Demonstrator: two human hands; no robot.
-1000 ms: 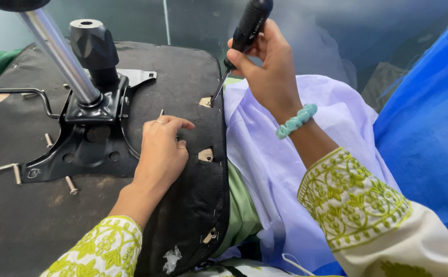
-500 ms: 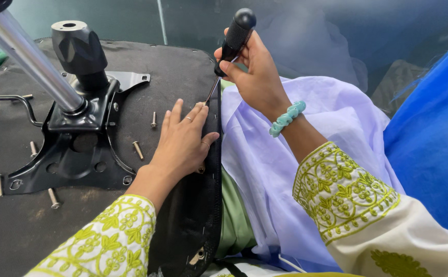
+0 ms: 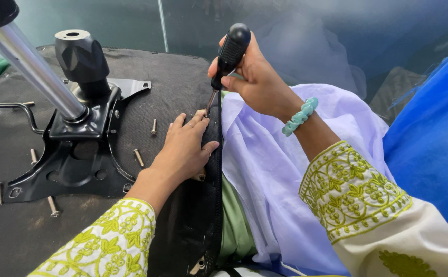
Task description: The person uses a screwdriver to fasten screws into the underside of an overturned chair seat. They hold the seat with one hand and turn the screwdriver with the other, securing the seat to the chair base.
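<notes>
Screwdriver (image 3: 230, 54) sits in my right hand (image 3: 254, 82), fist closed round its black handle, the thin shaft running down and slightly to the left from my grip to the rim of the seat underside (image 3: 183, 82). Its long axis is close to upright, tilted so the handle leans toward my right and the tip lands just beyond the fingertips of my left hand (image 3: 185, 149). That left hand lies flat and open on the black fabric, grasping nothing, fingers spread and pointing up toward the tip, pressing the cloth by the edge. So the tip is nearly touching my left fingertips, and the left hand is the nearer one to the point of contact, while the right is above it on the handle. I cannot tell exactly what the tip is seated in; it is too small to make out. Left of my hands, well apart from the tip, the black metal plate (image 3: 75, 164) with its chrome column (image 3: 34, 72) stands on the fabric, and loose bolts (image 3: 138, 157) lie scattered round it.
</notes>
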